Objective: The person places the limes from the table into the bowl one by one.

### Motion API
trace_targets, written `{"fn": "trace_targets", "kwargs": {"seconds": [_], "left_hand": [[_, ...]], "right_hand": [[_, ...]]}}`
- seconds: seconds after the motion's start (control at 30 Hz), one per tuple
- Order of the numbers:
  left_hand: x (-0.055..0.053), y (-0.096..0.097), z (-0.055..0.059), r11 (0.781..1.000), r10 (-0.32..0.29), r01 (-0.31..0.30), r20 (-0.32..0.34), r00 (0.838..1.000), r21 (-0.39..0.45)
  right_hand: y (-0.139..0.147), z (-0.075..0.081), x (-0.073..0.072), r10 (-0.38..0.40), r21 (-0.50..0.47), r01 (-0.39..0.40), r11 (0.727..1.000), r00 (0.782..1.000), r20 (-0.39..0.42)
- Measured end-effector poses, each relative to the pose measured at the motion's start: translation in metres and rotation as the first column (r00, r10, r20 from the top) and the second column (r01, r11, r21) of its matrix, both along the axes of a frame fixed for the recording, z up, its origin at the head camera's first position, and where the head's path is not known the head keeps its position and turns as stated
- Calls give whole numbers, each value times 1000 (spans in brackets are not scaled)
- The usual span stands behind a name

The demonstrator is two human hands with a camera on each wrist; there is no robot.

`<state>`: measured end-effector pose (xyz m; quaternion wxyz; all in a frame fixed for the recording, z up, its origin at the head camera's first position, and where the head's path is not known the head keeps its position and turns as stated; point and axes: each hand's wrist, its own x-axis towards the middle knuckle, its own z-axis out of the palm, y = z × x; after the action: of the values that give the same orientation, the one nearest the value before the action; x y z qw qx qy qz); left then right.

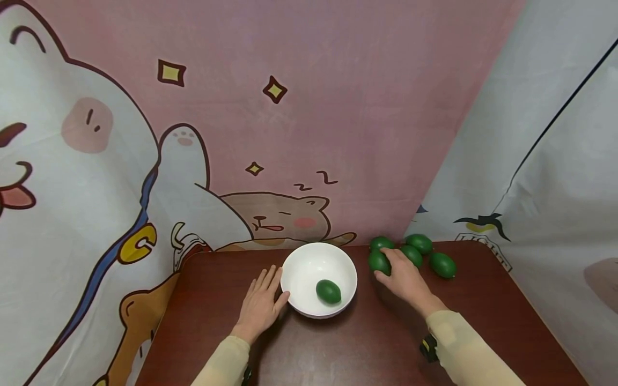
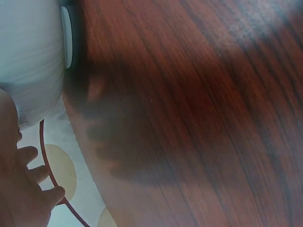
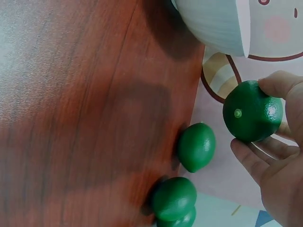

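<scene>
A white bowl (image 1: 299, 297) stands on the table with one green lime (image 1: 328, 291) inside. My left hand (image 1: 260, 305) lies along the bowl's left side, fingers extended, the thumb at its rim; the left wrist view shows only part of that hand (image 2: 21, 189) beside the bowl (image 2: 33, 61). To the right of the bowl, my right hand (image 1: 404, 277) grips a lime (image 3: 253, 111) between thumb and fingers. Several other limes lie just behind and beside it, among them one at the right end (image 1: 442, 265) and one at the back (image 1: 419, 244).
The dark wooden table (image 1: 318, 354) ends at a cartoon-printed cloth (image 1: 367, 134) hanging right behind the bowl and limes. Beyond the table's right edge hangs more pale cloth (image 1: 555, 230). In the right wrist view, loose limes (image 3: 174, 198) sit near the table's back edge.
</scene>
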<state>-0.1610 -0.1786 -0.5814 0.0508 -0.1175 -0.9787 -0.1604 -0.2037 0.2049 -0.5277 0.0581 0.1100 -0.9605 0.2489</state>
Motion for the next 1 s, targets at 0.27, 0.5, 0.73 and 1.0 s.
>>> {"fn": "trace_targets", "kwargs": {"seconds": [0.27,0.5,0.73,1.0], "left_hand": [[0,0,1,1000,1,-1,9,1000,1],[0,0,1,1000,2,-2,21,1000,-2],[0,0,0,1000,4,-4,18,1000,0],[-1,0,-1,1000,8,-8,18,1000,-6]], "right_hand": [[-7,10,0,14,-10,-14,1000,1000,-13],[-14,16,-1,28,-9,-29,1000,999,-33],[-22,20,-3,52,-3,-52,999,998,-21],[-31,22,-6,69,16,-69,997,998,7]]}}
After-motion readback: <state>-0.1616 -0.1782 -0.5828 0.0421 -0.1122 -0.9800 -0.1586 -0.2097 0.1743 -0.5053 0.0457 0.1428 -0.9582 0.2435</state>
